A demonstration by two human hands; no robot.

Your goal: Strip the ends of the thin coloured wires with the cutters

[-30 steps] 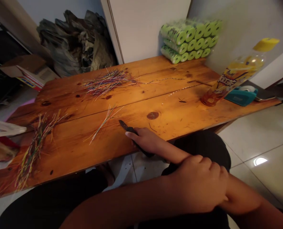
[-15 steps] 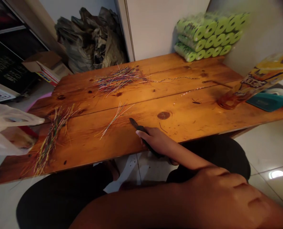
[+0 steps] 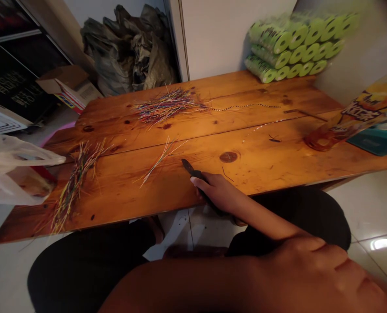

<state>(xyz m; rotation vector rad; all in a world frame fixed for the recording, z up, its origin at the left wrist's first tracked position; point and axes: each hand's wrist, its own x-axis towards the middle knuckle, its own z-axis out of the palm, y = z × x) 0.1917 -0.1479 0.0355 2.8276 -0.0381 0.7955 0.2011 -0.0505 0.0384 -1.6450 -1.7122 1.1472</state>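
In my right hand (image 3: 218, 191) is a black-handled knife (image 3: 188, 167); my fingers are closed round its handle. The dark pointed end is directed away from me over the wooden table. My left forearm crosses low in front of me, and my left hand (image 3: 330, 265) rests over my right forearm near the elbow, its fingers bent round it and their tips hidden. Left of the knife lies a small bunch of thin wires (image 3: 159, 161). A thicker bundle of coloured wires (image 3: 72, 187) is at the table's left end, and a large heap (image 3: 167, 104) lies at the back.
The wooden table (image 3: 125, 195) holds an orange drink bottle (image 3: 353, 115), a teal container (image 3: 376, 140) and a white plastic bag (image 3: 14, 174). Green-wrapped rolls (image 3: 288, 50) stack up at the back right. Dark sacks (image 3: 128, 52) and a cardboard box (image 3: 72, 87) stand behind.
The view has shifted slightly, so the table's things appear a little further right. Both hands keep nearly the same pose, the knife still in my right hand.
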